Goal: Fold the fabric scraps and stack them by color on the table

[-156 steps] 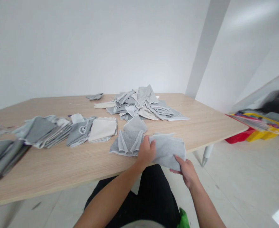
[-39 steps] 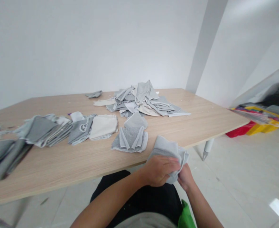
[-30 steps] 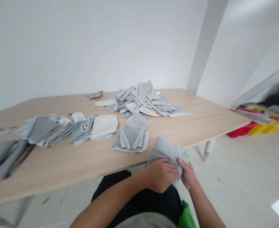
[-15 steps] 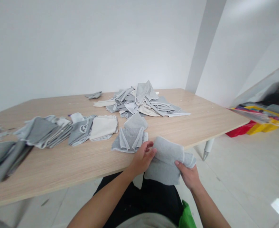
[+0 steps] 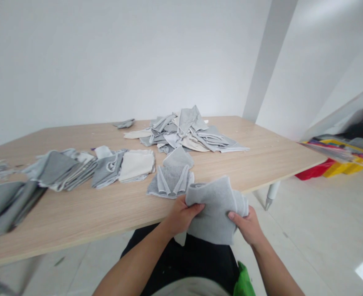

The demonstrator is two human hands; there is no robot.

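Clamped on the light grey cloth (image 5: 212,213) from both sides, the person's left hand (image 5: 181,214) and right hand (image 5: 248,225) each lay a thumb over its face, the other fingers largely hidden. It is partly folded, its upper left edge curling, and is held up over the dark-trousered lap (image 5: 190,263), at the near edge of the table (image 5: 107,209); whether it touches the tabletop cannot be told. Just beyond the left hand lie grey pieces with pale edges (image 5: 171,181). Farther back, toward the wall (image 5: 122,57), is a loose heap of grey and cream cloths (image 5: 184,131). Leftward along the table come a cream stack (image 5: 136,165), a grey stack (image 5: 107,170), a fanned pile (image 5: 61,168) and darker folded cloths (image 5: 5,203). Yellow and red bins (image 5: 338,166) stand right of the table.
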